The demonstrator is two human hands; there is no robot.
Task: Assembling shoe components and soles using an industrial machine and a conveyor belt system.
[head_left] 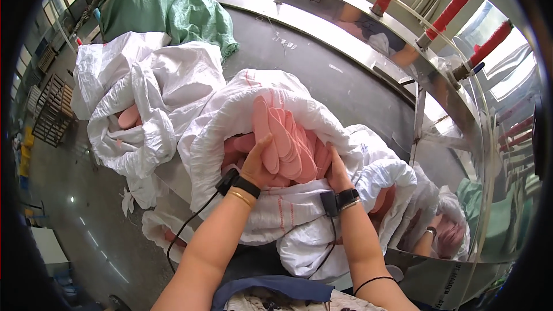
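Note:
A white woven sack [201, 138] with its mouth rolled back stands in front of me, holding many pink insoles [291, 147]. A row of these insoles leans together, fanned out, between my two hands. My left hand [257, 164] grips their left side, thumb up along the nearest insole. On the right side, my right hand [339, 170] presses against the stack, fingers partly hidden down between the insoles and the sack wall. Dark bands with boxes and cables sit on both wrists.
Another white sack [124, 138] with pink pieces lies at left, a green cloth [167, 8] behind it. To the right sits a further white sack [397, 178] with pinkish contents. A shiny metal machine frame with red-wrapped posts [455, 11] curves along the far right. A rack [52, 106] stands at far left.

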